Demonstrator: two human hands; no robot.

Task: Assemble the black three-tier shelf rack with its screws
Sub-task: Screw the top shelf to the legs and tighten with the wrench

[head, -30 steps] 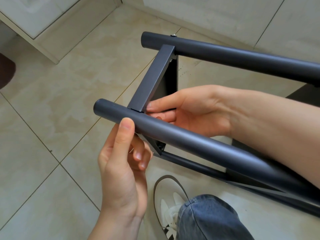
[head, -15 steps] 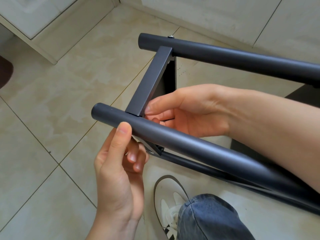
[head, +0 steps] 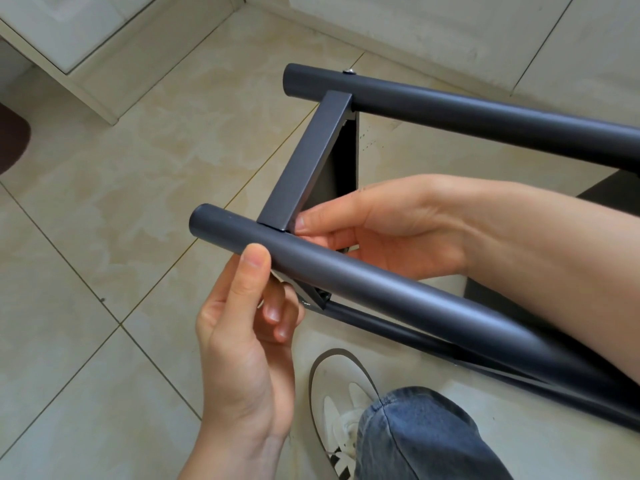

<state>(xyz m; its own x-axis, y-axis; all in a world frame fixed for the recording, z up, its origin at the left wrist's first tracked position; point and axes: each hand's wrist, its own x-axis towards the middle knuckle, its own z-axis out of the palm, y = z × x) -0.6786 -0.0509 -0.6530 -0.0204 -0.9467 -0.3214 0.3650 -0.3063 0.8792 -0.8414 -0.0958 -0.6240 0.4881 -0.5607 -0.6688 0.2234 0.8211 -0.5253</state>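
Partly built black rack lying on its side over tiled floor (head: 86,202), held up off it. Near post (head: 346,275) running lower right to upper left, long axis slanting away from the body, open end at upper left. Far post (head: 485,112) roughly parallel, well apart, with a seated screw head (head: 349,71) showing on top near its end. Flat crossbar (head: 308,161) bridging the two posts, its lower end butted against near post just beside the open end. Left hand (head: 242,341) below near post, thumb pressed flat on the tube's near face, fingers curled under toward a corner bracket (head: 313,297); whether a screw is pinched there, cannot tell. Right hand (head: 381,226) reaching in from the right between the posts, fingertips pinching the crossbar's end at the joint. Joint lies up and right of left hand, directly at right fingertips, so right hand nearer. Probable next need: hole alignment at that joint. No brand, label or legible writing; striped sneaker (head: 343,410) and denim cuff (head: 415,434) at bottom, stripes only.
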